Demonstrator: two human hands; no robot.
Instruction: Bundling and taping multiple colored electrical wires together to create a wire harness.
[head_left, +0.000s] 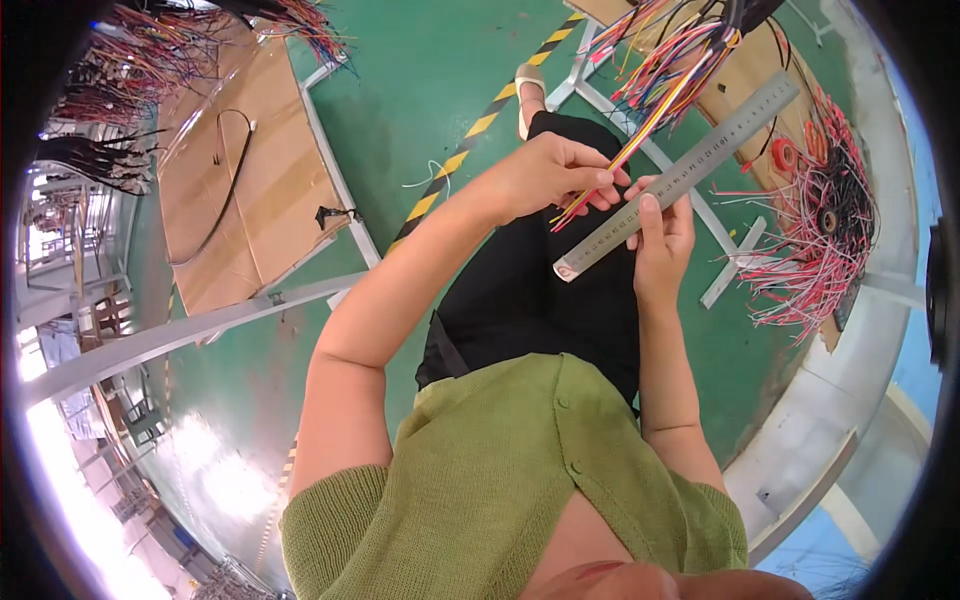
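Note:
My left hand [566, 178] pinches a few thin wires [640, 138], yellow, red and white among them. Their loose ends poke out below my fingers, and their other ends run up into a thick bundle of coloured wires [690, 60] at the upper right. In my right hand [660, 235] is a long steel ruler [690, 165], gripped near its lower part with the thumb on its face. It slants from lower left to upper right, close beside the wires. Whether the wires touch the ruler I cannot tell.
On a cardboard-topped bench [740, 90] at the right lie a tangle of red and black wires [810, 240] and a red tape roll [784, 153]. A cardboard-covered table [250, 180] stands left, with a black cable [240, 165] on it. Yellow-black tape [470, 140] crosses the green floor.

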